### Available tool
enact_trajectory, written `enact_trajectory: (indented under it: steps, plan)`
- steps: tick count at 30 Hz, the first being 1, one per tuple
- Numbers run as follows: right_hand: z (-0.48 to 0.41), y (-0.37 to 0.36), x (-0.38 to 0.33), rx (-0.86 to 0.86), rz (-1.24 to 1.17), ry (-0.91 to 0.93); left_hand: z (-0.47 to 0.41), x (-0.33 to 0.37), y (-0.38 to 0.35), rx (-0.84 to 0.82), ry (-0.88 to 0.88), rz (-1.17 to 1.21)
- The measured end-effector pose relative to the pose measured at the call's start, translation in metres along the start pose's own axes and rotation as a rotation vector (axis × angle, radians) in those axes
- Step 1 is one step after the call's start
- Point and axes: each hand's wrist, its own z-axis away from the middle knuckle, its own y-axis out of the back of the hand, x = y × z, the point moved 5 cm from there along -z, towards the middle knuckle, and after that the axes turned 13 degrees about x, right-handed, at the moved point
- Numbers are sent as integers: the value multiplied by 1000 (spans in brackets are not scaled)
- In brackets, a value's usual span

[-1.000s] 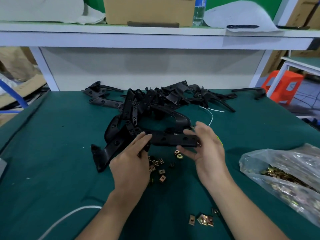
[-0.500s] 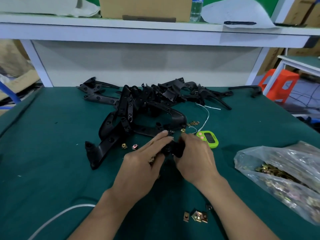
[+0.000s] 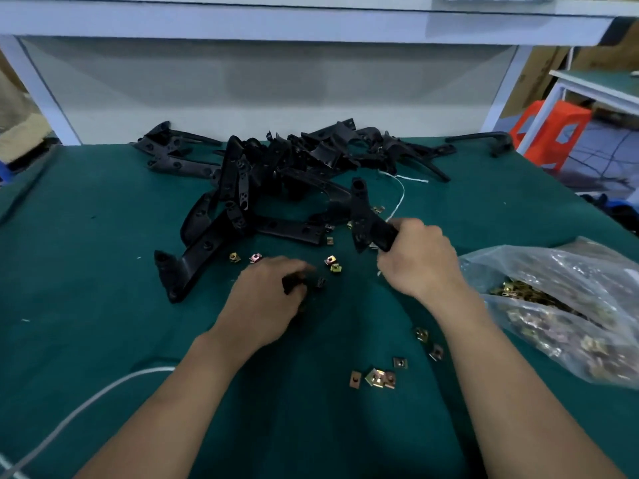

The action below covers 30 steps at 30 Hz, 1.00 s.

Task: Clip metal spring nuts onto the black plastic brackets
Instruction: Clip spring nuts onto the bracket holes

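1 bracket (image 3: 361,216) in right hand (image 3: 415,261), left hand (image 3: 269,295) fingertips blurred

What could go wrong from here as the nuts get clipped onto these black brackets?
1. The right hand holds the long black plastic bracket close to the tangled pile of black brackets and the thin white string; it may snag.
2. Small brass-coloured metal spring nuts lie loose between the forearms and could be swept away.
3. The clear plastic bag of nuts sits beside the right forearm; a nudge might spill it.
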Motion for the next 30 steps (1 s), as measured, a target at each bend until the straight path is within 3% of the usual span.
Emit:
enact_trajectory:
  steps: [4,9,11,15,20,24,27,30]
  plan:
    - [18,16,22,-259,69,-1,8,26,8,59,-115,89]
    - [58,45,53,-399,210,-37,49,73,-31,-557,-326,219]
    - [74,46,57,-449,143,-74,57,78,-44,-619,-389,224]
    - [85,30,40,-407,68,-26,40,65,-43,-362,-305,237]
    - [55,-11,-7,-417,-11,54,14,34,-16,-9,-188,30]
    - [35,-30,-40,-470,-331,117,5,14,0,89,17,143]
    - [31,-34,-26,-418,-620,-80,5,10,3,109,69,201]
    - [28,-35,-5,-304,-733,-232,4,8,-2,74,66,168]
